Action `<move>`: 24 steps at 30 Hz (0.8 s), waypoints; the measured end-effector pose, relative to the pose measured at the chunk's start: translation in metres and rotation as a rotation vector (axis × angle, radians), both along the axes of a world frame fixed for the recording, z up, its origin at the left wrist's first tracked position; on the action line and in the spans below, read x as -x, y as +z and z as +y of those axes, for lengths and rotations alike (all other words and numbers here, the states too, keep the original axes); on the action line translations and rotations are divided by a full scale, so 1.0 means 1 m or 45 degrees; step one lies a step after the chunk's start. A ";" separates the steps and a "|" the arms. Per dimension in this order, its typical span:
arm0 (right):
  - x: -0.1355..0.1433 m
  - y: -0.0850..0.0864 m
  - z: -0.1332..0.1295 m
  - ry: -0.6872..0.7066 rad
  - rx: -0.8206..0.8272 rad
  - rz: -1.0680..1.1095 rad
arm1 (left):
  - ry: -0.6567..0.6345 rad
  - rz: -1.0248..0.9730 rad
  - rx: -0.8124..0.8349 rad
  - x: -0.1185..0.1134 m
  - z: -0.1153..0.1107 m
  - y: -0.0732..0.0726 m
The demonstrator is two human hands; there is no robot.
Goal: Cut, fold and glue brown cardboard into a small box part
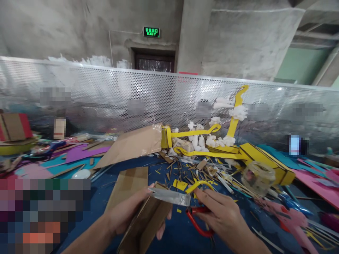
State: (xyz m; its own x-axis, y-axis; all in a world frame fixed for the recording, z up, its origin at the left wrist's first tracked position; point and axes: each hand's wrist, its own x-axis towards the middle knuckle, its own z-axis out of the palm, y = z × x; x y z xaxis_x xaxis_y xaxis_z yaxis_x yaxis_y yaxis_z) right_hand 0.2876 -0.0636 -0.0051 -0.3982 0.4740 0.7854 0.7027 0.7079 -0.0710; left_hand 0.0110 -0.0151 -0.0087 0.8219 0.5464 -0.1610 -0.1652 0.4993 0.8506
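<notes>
My left hand (124, 208) grips a folded brown cardboard piece (148, 229), thumb on its upper edge and fingertips showing past its right side. In my right hand (222, 215) is a pair of scissors (174, 198), with one yellow and one red handle. Their blades point left across the cardboard's top end, close to my left thumb. Whether they cut into it I cannot tell. A flat cardboard sheet (129, 183) lies on the blue table just behind my left hand. Small yellow scraps (180, 184) are scattered beyond the scissors.
A larger cardboard panel (135, 144) leans at the back near yellow shapes with white fluff (225, 141). To the right are a tape roll (258, 178) and a pink glue gun (288, 218). Coloured sheets (82, 153) lie left. A perforated metal screen (106, 91) bounds the table.
</notes>
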 end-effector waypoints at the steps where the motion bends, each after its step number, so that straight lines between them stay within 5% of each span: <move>1: 0.000 -0.003 0.001 0.002 0.030 0.050 | 0.016 0.013 0.003 0.000 0.000 0.000; 7: 0.005 -0.013 0.010 -0.032 0.417 0.407 | 0.097 0.070 -0.003 -0.004 0.000 0.002; 16: 0.011 -0.013 -0.005 -0.077 0.658 0.374 | 0.179 0.086 -0.017 -0.006 -0.004 0.015; 24: 0.014 -0.013 0.002 -0.120 0.432 0.167 | 0.245 0.115 0.031 -0.005 -0.002 0.012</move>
State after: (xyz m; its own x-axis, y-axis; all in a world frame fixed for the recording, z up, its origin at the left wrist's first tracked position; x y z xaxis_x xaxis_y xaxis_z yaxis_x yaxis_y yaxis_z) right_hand 0.2731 -0.0616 -0.0181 -0.2470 0.7456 0.6189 0.7329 0.5616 -0.3841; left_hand 0.0160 -0.0175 0.0029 0.6844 0.6869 -0.2444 -0.1830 0.4863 0.8544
